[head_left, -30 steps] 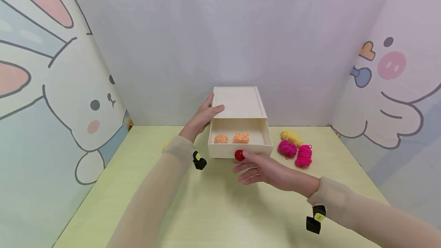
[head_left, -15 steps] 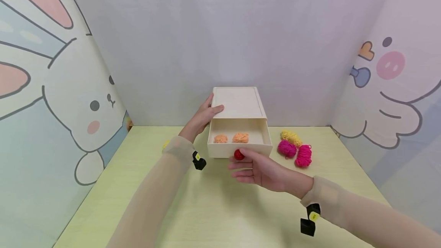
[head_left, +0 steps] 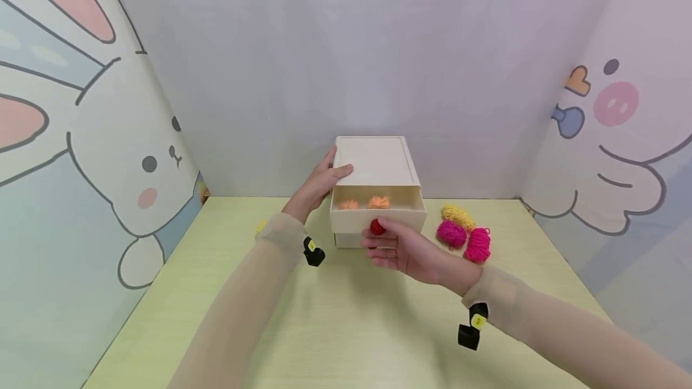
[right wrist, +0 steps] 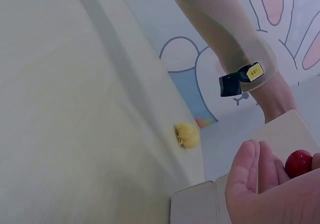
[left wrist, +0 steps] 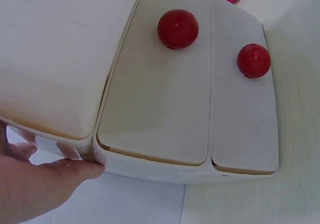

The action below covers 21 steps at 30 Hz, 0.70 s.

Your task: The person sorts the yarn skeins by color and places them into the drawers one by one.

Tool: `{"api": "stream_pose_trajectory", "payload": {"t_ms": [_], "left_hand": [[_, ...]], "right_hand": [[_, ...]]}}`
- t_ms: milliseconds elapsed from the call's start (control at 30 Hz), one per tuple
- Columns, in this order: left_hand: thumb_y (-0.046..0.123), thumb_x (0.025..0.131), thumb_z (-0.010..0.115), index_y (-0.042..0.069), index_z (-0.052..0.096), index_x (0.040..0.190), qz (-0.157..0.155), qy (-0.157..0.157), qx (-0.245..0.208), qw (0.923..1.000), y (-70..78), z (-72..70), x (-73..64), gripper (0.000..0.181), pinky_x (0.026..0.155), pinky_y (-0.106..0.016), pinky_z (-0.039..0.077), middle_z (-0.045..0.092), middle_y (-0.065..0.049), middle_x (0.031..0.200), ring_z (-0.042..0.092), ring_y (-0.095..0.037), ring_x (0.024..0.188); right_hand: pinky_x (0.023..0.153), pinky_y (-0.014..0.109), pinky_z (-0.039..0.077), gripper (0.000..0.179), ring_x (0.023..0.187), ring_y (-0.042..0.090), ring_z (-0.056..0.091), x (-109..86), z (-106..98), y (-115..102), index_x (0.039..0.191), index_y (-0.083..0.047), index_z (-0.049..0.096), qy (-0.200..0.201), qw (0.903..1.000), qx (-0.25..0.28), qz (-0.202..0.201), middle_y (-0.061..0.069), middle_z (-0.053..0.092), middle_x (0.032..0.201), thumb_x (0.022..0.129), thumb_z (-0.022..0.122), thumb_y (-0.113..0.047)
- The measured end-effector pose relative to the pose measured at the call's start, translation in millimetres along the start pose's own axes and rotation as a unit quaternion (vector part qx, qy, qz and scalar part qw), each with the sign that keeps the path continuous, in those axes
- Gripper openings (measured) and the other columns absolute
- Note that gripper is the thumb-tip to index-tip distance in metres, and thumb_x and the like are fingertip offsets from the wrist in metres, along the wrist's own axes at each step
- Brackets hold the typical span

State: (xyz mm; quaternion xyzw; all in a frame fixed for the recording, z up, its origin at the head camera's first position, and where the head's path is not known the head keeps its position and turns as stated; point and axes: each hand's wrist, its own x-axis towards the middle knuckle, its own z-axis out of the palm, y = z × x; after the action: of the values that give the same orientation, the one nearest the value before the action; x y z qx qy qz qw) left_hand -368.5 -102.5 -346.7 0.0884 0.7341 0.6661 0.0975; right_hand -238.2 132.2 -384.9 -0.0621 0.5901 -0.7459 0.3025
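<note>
A small cream drawer box [head_left: 373,161] stands at the back of the table, its upper drawer [head_left: 351,221] pulled partly out. Two orange yarn bundles [head_left: 379,202] show inside that drawer. My left hand [head_left: 319,183] holds the box's left side, thumb over the top edge. At the drawer's front my right hand [head_left: 408,251] pinches the round red knob [right wrist: 299,163] between thumb and index finger, the other fingers extended below. The lower drawer [head_left: 348,240] shows beneath. Both fronts with red knobs appear in the left wrist view, the lower knob [left wrist: 253,60] included.
Right of the box lie a yellow yarn bundle [head_left: 458,216], a magenta one [head_left: 451,233] and a hot-pink one [head_left: 477,245]. Another yellow yarn bundle [right wrist: 187,135] lies to the left, mostly hidden by the left arm in the head view. Cloth walls [head_left: 367,47] enclose the table.
The upper drawer has slid partway back into the box, my right hand moving forward with its knob. The lower drawer front now shows below it. My left hand stays on the box.
</note>
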Motion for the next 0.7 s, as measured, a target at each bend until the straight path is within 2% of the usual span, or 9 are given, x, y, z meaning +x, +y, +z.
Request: {"api": "stream_pose_trajectory", "payload": {"t_ms": [233,533,700], "left_hand": [[0.032,0.107,0.065,0.032,0.005,0.173,0.002,0.001,0.008,1.0000,0.5,0.3,-0.7,0.090,0.124,-0.058,0.032,0.013,-0.012,0.178,0.026,-0.036,0.159],[0.033,0.107,0.065,0.033,0.005,0.173,0.005,0.005,0.013,0.9999,0.5,0.7,-0.2,0.089,0.125,-0.058,0.028,0.013,-0.011,0.178,0.024,-0.036,0.160],[0.032,0.106,0.065,0.032,0.006,0.173,0.004,0.006,0.012,0.9999,0.1,0.8,0.2,0.089,0.124,-0.057,0.031,0.015,-0.011,0.178,0.028,-0.036,0.158]], "right_hand": [[0.097,0.032,0.058,0.052,0.109,0.022,0.072,13.0,-4.6,-6.2,0.135,-0.003,0.065,0.013,0.9998,-0.009,-0.007,0.005,0.076,0.120,0.113,0.047,-0.047],[0.100,0.035,0.057,0.056,0.109,0.022,0.072,26.1,-7.3,-14.4,0.138,-0.002,0.062,0.037,0.9989,-0.026,-0.014,0.013,0.071,0.134,0.113,0.045,-0.049],[0.098,0.034,0.057,0.055,0.111,0.022,0.071,32.5,-7.9,-18.4,0.137,-0.003,0.063,0.044,0.9986,-0.026,-0.013,0.008,0.074,0.127,0.113,0.044,-0.050]]}}
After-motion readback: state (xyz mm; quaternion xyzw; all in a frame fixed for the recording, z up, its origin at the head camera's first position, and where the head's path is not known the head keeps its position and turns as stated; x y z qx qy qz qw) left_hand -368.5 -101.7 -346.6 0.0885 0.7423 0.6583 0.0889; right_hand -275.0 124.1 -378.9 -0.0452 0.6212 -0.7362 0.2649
